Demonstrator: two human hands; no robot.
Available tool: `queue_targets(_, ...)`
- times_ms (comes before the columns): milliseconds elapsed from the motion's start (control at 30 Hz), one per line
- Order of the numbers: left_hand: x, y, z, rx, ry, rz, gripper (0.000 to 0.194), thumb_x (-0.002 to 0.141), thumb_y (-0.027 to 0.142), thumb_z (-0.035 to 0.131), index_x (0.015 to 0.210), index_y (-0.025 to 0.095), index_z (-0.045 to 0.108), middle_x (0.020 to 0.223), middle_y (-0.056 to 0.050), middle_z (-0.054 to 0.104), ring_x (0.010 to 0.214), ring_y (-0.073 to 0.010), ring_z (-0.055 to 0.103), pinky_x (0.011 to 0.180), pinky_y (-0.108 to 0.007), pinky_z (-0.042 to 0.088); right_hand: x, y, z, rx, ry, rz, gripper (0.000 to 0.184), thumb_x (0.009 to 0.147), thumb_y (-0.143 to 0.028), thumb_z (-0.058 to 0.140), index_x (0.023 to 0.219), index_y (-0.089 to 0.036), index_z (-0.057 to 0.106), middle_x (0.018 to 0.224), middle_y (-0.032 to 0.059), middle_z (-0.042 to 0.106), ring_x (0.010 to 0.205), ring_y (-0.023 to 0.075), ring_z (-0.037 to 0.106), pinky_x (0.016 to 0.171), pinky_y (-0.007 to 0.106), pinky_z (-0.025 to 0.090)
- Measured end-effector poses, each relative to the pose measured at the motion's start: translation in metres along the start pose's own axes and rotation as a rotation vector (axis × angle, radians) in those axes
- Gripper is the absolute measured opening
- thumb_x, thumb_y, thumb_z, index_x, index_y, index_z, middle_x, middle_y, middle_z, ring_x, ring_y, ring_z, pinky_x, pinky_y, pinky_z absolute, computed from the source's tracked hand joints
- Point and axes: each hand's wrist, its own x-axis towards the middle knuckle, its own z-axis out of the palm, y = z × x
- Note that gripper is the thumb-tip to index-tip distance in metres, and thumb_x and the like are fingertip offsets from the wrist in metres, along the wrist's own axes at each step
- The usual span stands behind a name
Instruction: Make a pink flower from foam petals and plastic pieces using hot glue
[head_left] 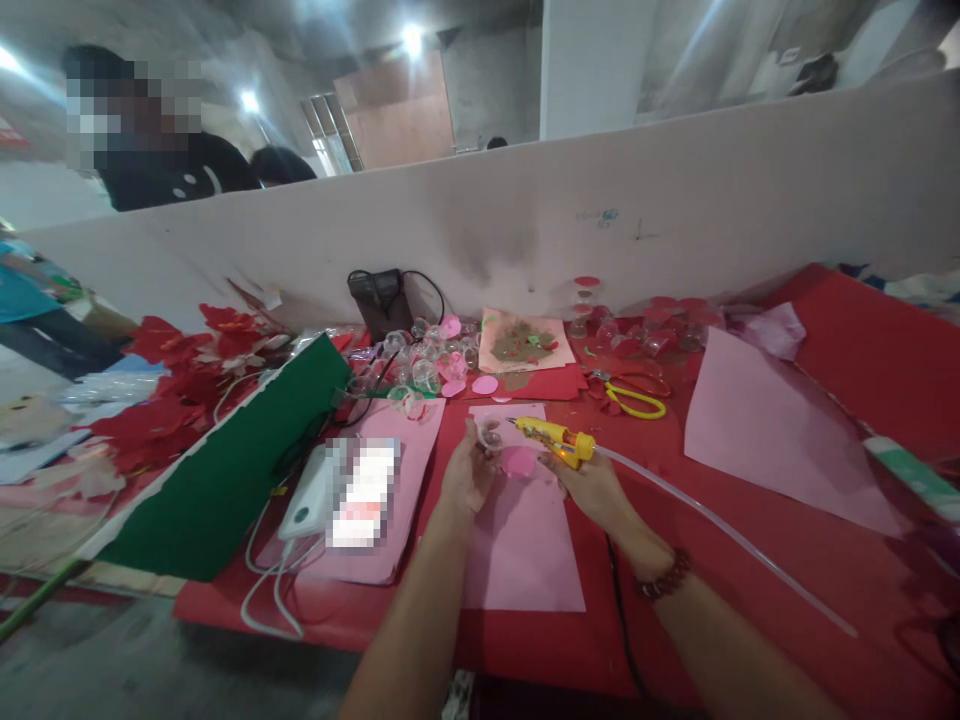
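My left hand (468, 470) is closed on a small clear plastic cup (490, 436), its thumb up along the near side. In my right hand (596, 492) is a yellow hot glue gun (553, 436), its nozzle pointing left toward the cup. A long translucent glue stick (727, 535) runs out of the gun's back end to the right. Below the nozzle, between both hands, is a pink paper disc (517, 461); I cannot tell whether it is held or lying down. Underneath lies a pink sheet (525, 560) on the red-covered table (405, 625).
Clear cups with pink discs (426, 375) crowd the back, beside a glue-stained sheet (525, 343) and yellow-handled scissors (636, 400). Left are a phone (365, 495), a white power bank (306, 495), a green board (225, 480) and red flowers (161, 400). A person (165, 140) stands beyond the partition.
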Motion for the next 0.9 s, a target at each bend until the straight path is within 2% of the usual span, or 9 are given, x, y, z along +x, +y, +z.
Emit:
queue_targets(267, 0.0010, 0.0010, -0.0002, 0.005, 0.021, 0.006, 0.043, 0.080, 0.050, 0.061, 0.094, 0.010, 0.066, 0.063, -0.001, 0.057, 0.050, -0.0070, 0.051, 0.044, -0.016, 0.040, -0.0015, 0.0000, 0.0002, -0.015, 0.000, 0.008, 0.040, 0.074, -0.056, 0.063, 0.066, -0.016, 0.062, 0.044, -0.0035, 0.047, 0.043, 0.0114, 0.044, 0.043, 0.023, 0.037)
queue_targets(600, 0.0012, 0.0034, 0.0024, -0.040, 0.028, 0.026, 0.034, 0.083, 0.044, 0.061, 0.093, 0.012, 0.066, 0.064, -0.002, 0.058, 0.050, -0.0064, 0.051, 0.045, -0.015, 0.043, -0.0018, -0.0003, 0.0017, -0.006, -0.014, 0.021, 0.039, 0.073, -0.055, 0.064, 0.066, -0.017, 0.061, 0.046, -0.0042, 0.048, 0.043, 0.0108, 0.044, 0.044, 0.023, 0.037)
queue_targets(900, 0.0010, 0.0046, 0.0031, -0.044, 0.051, 0.053, 0.034, 0.084, 0.044, 0.058, 0.092, 0.012, 0.066, 0.063, -0.001, 0.057, 0.049, -0.0055, 0.051, 0.044, -0.013, 0.043, -0.0038, -0.0058, 0.0014, -0.038, -0.019, 0.028, 0.038, 0.073, -0.054, 0.063, 0.063, -0.018, 0.061, 0.044, -0.0042, 0.046, 0.043, 0.0114, 0.044, 0.044, 0.024, 0.037)
